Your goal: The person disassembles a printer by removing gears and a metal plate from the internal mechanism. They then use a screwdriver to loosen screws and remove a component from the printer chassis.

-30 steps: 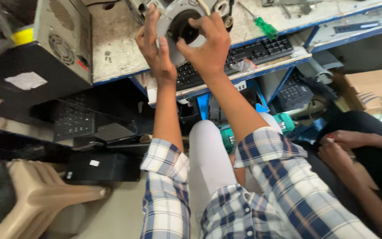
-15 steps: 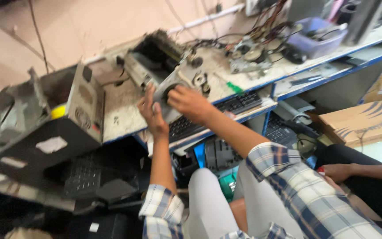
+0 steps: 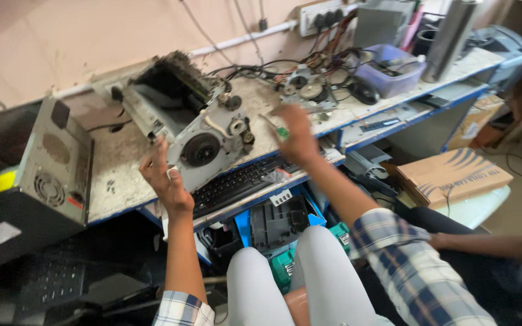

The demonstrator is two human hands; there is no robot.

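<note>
On the dusty counter [image 3: 122, 181] a stripped grey printer chassis [image 3: 188, 124] lies tilted, the left hand [image 3: 164, 181] touching its gear-side plate at the lower corner, while the right hand [image 3: 297, 136] is blurred over a green-handled screwdriver [image 3: 276, 128] just beside it, above a black keyboard [image 3: 240, 184].

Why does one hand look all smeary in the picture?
Head view: the right hand by the green-handled screwdriver is motion-blurred, the left hand at the grey printer frame is sharper, light is soft and even, and the bench edge bends from the wide lens.
</note>
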